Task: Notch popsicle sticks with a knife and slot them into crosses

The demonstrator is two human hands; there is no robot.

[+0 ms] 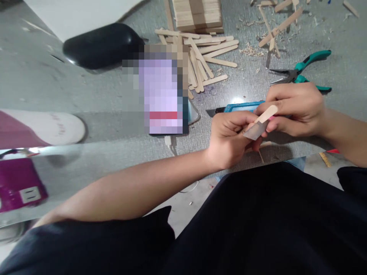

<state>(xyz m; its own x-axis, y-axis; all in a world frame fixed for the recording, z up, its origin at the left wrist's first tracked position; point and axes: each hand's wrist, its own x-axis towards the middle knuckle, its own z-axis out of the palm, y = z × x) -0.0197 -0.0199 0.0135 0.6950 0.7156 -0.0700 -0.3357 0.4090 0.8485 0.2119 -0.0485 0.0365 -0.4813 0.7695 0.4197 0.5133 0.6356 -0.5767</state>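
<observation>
My left hand [228,137] is closed on a wooden craft stick [268,114], whose rounded end points up and to the right. My right hand [299,109] meets it from the other side, its fingers pinched around a small pink-handled cutter, mostly hidden in the grip. The cutter's grey blade [254,130] lies across the stick near the left fingertips. Behind both hands, a blue utility knife [241,106] rests on the table with its dark tip to the left. Just beyond the right hand are teal-handled needle-nose pliers [295,72], jaws apart.
Loose craft sticks [200,57] lie scattered before a banded stack [197,15]. Shavings [252,49] and crossed stick pieces [279,28] are at the back right. A phone [163,95] with a cable, a black case [103,46] and a purple box [21,183] stand leftward. The table edge runs close to my body.
</observation>
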